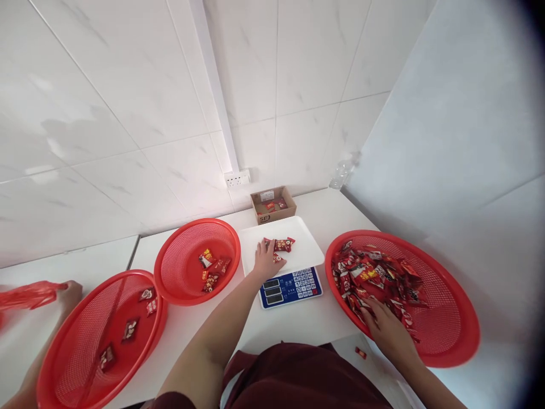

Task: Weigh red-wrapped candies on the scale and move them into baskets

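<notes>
My left hand (pixel 267 259) rests on the white scale tray (pixel 306 241), fingers spread over a few small red candy packets (pixel 281 245) lying there. My right hand (pixel 385 329) reaches into the large red mesh basket (pixel 451 335) on the right, fingers curled down among a heap of red wrapped candies (pixel 374 275); what they grip is hidden. The blue keypad of the scale (pixel 292 287) faces me below the tray.
A middle red basket (pixel 183 250) holds a few candies, and a left red basket (pixel 76 352) holds several dark packets. A small cardboard box (pixel 273 204) sits by the wall. Another person's hand (pixel 70 292) holds red plastic at far left. One candy (pixel 361 353) lies on the table.
</notes>
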The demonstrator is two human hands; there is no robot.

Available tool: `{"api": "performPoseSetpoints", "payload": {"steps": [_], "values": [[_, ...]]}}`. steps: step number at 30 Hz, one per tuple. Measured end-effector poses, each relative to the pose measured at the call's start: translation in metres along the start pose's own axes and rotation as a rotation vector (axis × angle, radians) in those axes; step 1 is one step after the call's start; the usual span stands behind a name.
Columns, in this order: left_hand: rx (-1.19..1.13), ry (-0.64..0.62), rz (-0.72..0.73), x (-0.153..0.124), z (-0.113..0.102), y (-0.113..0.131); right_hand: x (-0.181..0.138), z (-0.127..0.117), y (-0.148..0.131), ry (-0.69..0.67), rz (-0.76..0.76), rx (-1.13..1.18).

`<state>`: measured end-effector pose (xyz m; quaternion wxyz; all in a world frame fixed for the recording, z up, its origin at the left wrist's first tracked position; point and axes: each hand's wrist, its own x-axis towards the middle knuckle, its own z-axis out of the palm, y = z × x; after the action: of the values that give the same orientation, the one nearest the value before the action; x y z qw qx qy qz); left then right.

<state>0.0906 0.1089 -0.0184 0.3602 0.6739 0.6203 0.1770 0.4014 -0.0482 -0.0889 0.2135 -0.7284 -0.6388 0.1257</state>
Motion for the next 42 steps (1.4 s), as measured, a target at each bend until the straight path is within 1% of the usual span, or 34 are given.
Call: {"api": "performPoseSetpoints", "payload": {"steps": [3, 5, 9, 11, 14, 16, 17, 19, 21, 23, 24, 27, 28, 30, 32, 34, 37, 40, 42], "values": [[0.224, -0.063, 0.186, 0.017, 0.005, 0.014, -0.002, 0.002, 0.0, 0.018, -0.023, -0.016], [0.33, -0.121, 0.268, 0.03, 0.01, 0.022, -0.002, 0.002, -0.001, 0.019, -0.017, -0.022], [0.421, -0.226, 0.292, 0.048, 0.017, 0.028, -0.002, 0.001, -0.002, 0.012, 0.016, -0.012], [0.42, -0.234, 0.306, 0.05, 0.015, 0.027, -0.002, 0.001, -0.003, 0.016, 0.028, 0.002], [0.412, -0.226, 0.336, 0.043, 0.005, 0.023, -0.003, -0.001, -0.004, 0.007, 0.058, 0.015], [0.374, -0.187, 0.352, 0.032, -0.005, 0.02, -0.002, -0.002, -0.005, -0.024, 0.079, 0.023], [0.318, -0.139, 0.352, 0.025, -0.009, 0.019, -0.002, -0.003, -0.006, -0.048, 0.091, 0.027], [0.103, 0.013, 0.321, 0.005, -0.017, 0.014, -0.002, -0.004, -0.008, -0.11, 0.115, 0.038], [-0.125, 0.161, 0.259, -0.02, -0.023, 0.007, -0.001, -0.006, -0.009, -0.181, 0.144, 0.038], [-0.268, 0.233, 0.152, -0.048, -0.027, -0.005, 0.0, -0.007, -0.009, -0.242, 0.187, 0.021], [-0.356, 0.254, 0.065, -0.062, -0.028, -0.012, 0.0, -0.008, -0.009, -0.265, 0.207, 0.011], [-0.621, 0.251, -0.202, -0.1, -0.026, -0.034, 0.002, -0.006, -0.005, -0.307, 0.247, -0.011], [-0.671, 0.233, -0.273, -0.11, -0.023, -0.041, 0.003, -0.005, -0.004, -0.311, 0.249, -0.012], [-0.696, 0.167, -0.374, -0.127, -0.016, -0.052, 0.004, -0.003, -0.001, -0.31, 0.253, -0.014], [-0.647, 0.062, -0.42, -0.137, -0.006, -0.059, 0.004, -0.001, 0.002, -0.31, 0.253, -0.01], [-0.54, -0.073, -0.403, -0.143, 0.003, -0.062, 0.005, 0.0, 0.002, -0.32, 0.256, -0.006], [-0.346, -0.216, -0.333, -0.148, 0.013, -0.062, 0.005, 0.0, 0.002, -0.326, 0.266, 0.002], [-0.143, -0.337, -0.271, -0.154, 0.017, -0.063, 0.005, 0.0, 0.002, -0.322, 0.273, 0.013], [-0.058, -0.438, -0.26, -0.16, 0.015, -0.065, 0.005, 0.0, 0.002, -0.321, 0.272, 0.018]]}}
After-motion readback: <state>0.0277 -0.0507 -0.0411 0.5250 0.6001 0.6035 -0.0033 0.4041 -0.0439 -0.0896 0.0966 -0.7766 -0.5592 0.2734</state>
